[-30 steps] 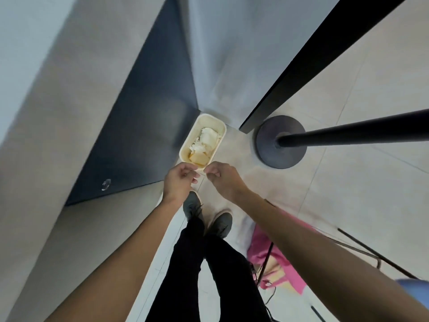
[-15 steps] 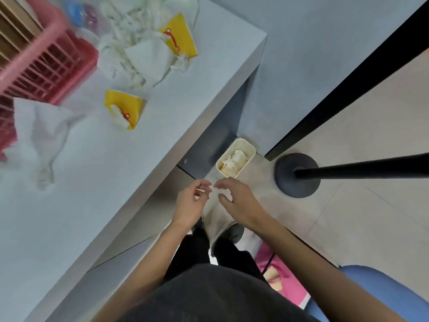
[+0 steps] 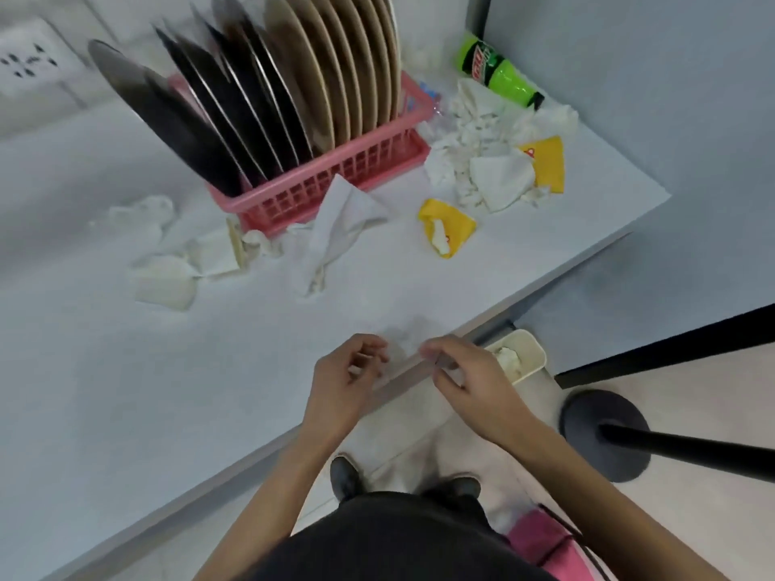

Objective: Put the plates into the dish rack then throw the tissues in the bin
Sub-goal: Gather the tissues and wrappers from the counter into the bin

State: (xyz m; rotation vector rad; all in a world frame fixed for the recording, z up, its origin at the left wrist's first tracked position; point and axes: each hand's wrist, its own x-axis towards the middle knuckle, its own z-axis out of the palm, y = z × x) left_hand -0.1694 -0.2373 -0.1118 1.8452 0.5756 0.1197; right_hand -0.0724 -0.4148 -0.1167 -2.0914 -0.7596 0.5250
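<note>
A pink dish rack (image 3: 335,178) stands on the white table (image 3: 126,392), packed with several dark and beige plates (image 3: 293,77) on edge. White tissues lie around it: a large one (image 3: 335,228) in front, crumpled ones (image 3: 167,262) to the left, a heap (image 3: 482,153) to the right. A cream bin (image 3: 530,350) with tissues inside sits on the floor below the table's corner. My left hand (image 3: 348,371) and my right hand (image 3: 469,371) hover at the table's front edge, fingers loosely curled, nothing in them.
Two yellow packets (image 3: 446,228) (image 3: 545,161) lie among the tissues. A green bottle (image 3: 499,73) lies at the back right by the wall. A black stand with a round base (image 3: 604,434) is on the floor right of the bin. A pink bag (image 3: 541,543) lies by my feet.
My view has swung up from the bin on the floor to the table top. Both hands rose from over the bin to the table's edge, still empty.
</note>
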